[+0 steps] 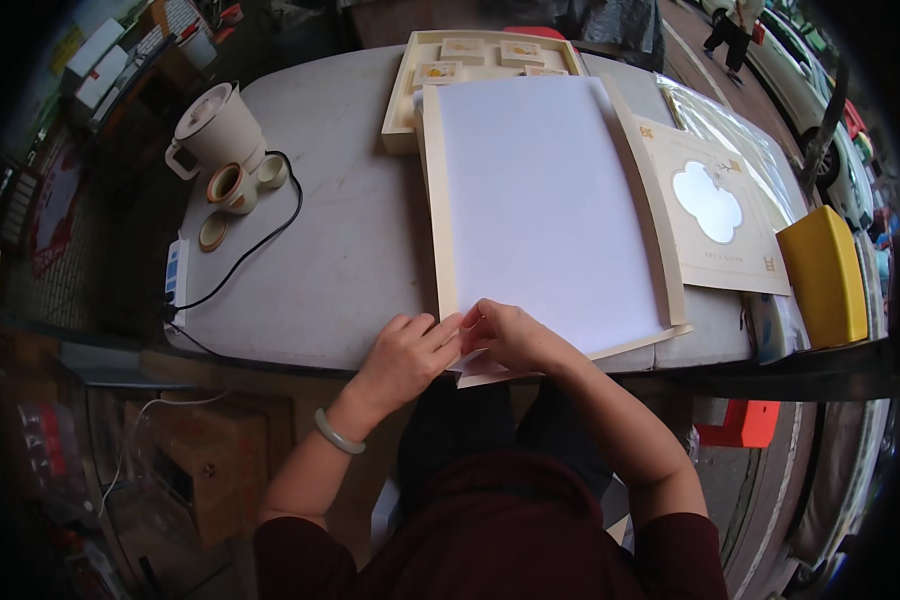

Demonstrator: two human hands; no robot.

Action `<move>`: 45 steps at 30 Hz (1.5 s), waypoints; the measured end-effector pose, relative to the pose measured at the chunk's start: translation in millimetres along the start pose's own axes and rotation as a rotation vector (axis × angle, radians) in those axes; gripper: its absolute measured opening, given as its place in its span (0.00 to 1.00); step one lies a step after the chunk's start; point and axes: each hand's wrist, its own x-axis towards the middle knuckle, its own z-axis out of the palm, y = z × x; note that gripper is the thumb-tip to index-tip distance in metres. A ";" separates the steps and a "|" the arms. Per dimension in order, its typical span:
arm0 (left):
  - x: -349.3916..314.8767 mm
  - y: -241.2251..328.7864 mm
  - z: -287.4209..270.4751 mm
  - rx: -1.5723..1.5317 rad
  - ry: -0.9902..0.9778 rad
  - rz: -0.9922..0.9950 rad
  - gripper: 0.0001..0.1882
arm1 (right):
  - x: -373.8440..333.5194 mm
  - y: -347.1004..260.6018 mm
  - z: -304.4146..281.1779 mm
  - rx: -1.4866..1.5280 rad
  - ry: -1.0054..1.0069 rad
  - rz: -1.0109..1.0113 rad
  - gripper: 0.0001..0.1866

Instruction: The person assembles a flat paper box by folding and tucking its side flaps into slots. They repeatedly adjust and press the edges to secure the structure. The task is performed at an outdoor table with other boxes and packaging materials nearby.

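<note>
A large white cardboard sheet (545, 200) with cream edge flaps lies on the table, its near side at the front edge. At its near left corner my left hand (407, 355) and my right hand (505, 335) meet. The fingers of both are closed on the corner flap, pinching it from either side. My hands partly cover the fold there. Along the near side the front flap juts a little past the table edge. A pale bangle (338, 432) circles my left wrist.
Beyond the sheet stands a shallow cream tray (400, 125) with several small boxes. A cream card with a cut-out window (740, 262) and a yellow box (825, 280) are at right. An electric kettle (215, 125), cups (232, 188), a black cord (255, 245) and a power strip (177, 272) sit left.
</note>
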 end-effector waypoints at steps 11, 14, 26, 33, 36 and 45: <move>3.3 -0.5 -1.7 0.000 -0.232 0.036 0.05 | -15.3 0.1 -14.2 -0.220 -0.147 -0.084 0.20; 3.6 -2.5 -1.8 0.012 -0.249 0.050 0.05 | -9.6 13.8 -13.3 0.184 -0.189 -0.024 0.21; -4.0 -6.0 -0.2 -0.127 -0.019 -0.013 0.08 | 8.8 -2.0 3.4 0.307 -0.121 0.168 0.21; -8.0 -7.0 1.1 -0.122 0.001 -0.013 0.11 | 13.3 8.4 13.2 0.315 -0.154 0.117 0.19; -10.8 -8.8 -5.8 -0.076 0.020 0.048 0.11 | 22.5 18.7 23.7 0.376 -0.192 0.092 0.19; -16.5 -17.0 -1.7 -0.008 0.033 0.174 0.08 | 22.7 8.5 31.0 0.168 0.030 0.099 0.24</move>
